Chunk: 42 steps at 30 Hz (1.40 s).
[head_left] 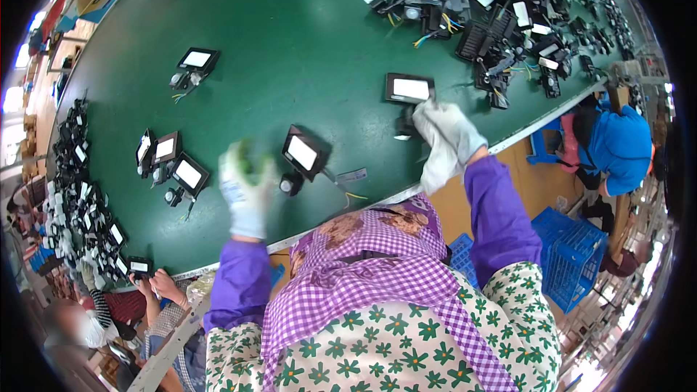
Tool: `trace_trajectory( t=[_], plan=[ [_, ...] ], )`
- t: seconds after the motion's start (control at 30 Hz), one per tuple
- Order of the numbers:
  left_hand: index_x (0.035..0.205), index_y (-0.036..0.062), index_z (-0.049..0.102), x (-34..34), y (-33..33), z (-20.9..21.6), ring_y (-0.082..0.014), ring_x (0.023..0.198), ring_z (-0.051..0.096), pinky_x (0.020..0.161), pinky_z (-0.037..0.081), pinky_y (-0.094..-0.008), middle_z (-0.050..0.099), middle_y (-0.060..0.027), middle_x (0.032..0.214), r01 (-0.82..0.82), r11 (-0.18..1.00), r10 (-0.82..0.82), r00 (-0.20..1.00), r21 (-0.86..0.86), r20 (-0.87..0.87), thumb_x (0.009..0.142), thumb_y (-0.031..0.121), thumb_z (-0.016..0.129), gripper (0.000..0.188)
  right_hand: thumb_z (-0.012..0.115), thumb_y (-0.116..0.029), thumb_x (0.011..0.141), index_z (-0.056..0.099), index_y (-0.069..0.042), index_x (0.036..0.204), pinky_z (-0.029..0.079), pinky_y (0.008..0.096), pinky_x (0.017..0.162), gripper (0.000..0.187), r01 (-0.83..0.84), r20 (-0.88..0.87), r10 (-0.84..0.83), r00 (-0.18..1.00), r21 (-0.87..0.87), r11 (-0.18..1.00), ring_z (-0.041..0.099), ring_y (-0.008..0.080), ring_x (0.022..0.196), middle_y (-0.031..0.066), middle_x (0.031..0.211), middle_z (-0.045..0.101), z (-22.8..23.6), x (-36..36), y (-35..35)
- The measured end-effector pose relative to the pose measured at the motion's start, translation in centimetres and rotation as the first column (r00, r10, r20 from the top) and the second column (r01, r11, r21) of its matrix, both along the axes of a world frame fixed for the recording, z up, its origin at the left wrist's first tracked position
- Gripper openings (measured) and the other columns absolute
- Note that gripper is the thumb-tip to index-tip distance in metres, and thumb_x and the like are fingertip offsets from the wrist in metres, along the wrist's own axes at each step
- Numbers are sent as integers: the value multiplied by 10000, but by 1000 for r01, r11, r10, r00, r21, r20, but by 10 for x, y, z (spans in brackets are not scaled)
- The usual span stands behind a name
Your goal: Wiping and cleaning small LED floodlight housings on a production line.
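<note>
My right hand, in a white glove, is closed around a bunched white cloth that hangs toward the table edge. Its fingertips meet the lower right corner of a small black floodlight with a pale panel; a dark sensor part shows below that lamp. My left hand, in a white and green glove, is blurred, with thumb and fingers apart and nothing visible between them. Between my hands lies another black floodlight, tilted, with a round sensor and a cable carrying a tag.
Several similar lamps lie left on the green table, one lamp farther back. A large pile of lamps covers the far right; another pile lines the left. Co-worker's hands work at lower left. Blue crates stand right.
</note>
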<state>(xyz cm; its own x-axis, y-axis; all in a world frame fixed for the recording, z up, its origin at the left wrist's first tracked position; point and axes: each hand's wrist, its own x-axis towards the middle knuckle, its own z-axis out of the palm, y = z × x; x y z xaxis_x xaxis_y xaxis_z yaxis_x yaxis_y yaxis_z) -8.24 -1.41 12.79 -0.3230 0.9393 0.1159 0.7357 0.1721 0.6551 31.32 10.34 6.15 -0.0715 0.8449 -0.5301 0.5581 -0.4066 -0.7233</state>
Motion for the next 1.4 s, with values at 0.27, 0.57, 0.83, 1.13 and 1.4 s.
trace_trajectory(
  t=[0.27,0.57,0.83,1.13,1.4],
  plan=[
    [1507,49,276,170,34,-69,-412,1308,423,1084,388,-466,381,-299,1432,374,886,-248,882,-274,401,711,390,821,1024,590,-129,971,610,75,1170,503,245,855,286,122,-466,-196,863,-186,975,614,116,965,55,1082,668,4,-23,-62],
    [1080,85,648,125,103,-111,-331,1034,568,899,464,-431,583,-128,1085,630,769,-636,772,-109,-26,758,421,762,479,607,-223,958,674,31,1097,496,288,794,298,243,-110,-254,961,-106,964,610,114,878,49,957,712,-6,15,-79],
    [1310,42,496,103,89,-73,-375,1041,644,903,517,-429,632,-211,1161,592,624,-702,711,-510,-34,824,381,662,615,588,-266,924,656,0,1075,505,356,779,313,162,69,-185,980,255,953,656,239,866,165,940,703,45,-41,-24],
    [1101,90,734,130,109,-46,-318,986,712,804,567,-452,729,-143,1079,424,348,-867,485,-836,-116,809,309,666,371,468,-448,966,536,-114,1267,502,460,872,455,-239,489,179,854,61,969,658,368,1036,176,1105,693,-5,-119,-4],
    [1321,24,525,70,45,-90,-129,763,619,700,535,-264,625,-52,938,565,755,73,429,-331,900,847,191,752,552,536,-369,936,552,-103,1160,508,465,849,348,-253,490,178,854,91,963,664,376,992,180,1040,697,-1,-121,-1]
  ],
)
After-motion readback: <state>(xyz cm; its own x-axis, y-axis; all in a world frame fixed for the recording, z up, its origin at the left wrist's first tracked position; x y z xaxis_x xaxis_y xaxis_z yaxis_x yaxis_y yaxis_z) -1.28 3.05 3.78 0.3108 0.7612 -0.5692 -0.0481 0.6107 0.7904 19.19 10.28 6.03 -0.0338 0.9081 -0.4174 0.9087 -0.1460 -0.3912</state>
